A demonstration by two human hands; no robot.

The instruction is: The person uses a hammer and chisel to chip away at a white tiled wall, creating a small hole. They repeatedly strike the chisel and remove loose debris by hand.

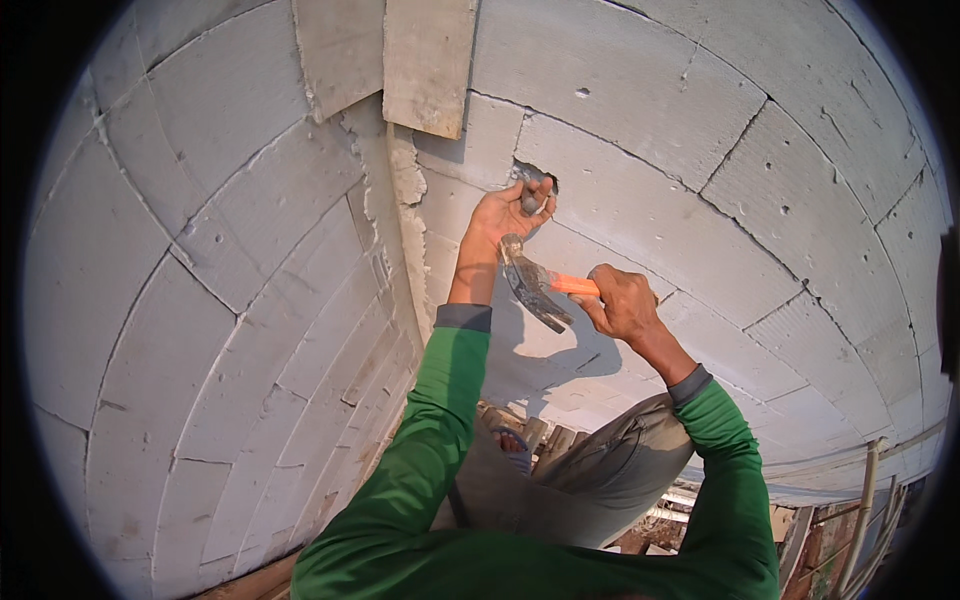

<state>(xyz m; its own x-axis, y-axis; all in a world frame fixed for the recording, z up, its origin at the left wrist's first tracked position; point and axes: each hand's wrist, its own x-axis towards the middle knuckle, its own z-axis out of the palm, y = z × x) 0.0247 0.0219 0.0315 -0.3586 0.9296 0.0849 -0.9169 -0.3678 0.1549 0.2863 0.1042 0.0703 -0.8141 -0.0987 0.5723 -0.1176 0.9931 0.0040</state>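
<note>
My left hand (508,212) is raised to a ragged hole (521,172) in the block wall. Its fingers are closed around a short, rounded grey piece that looks like a pipe (530,203), partly inside the hole. How far in it reaches is hidden. To the right and lower, my right hand (624,302) grips a claw hammer (530,287) by its orange handle. The worn metal head hangs just below my left wrist, apart from the wall as far as I can tell.
Pale block walls (680,165) meet in a corner left of my hands, with rough mortar (408,180) along it. Two boards (430,65) stand out above the corner. Below are my bent leg (610,470), a sandalled foot (513,447), wooden slats (555,447) and poles (862,510) at lower right.
</note>
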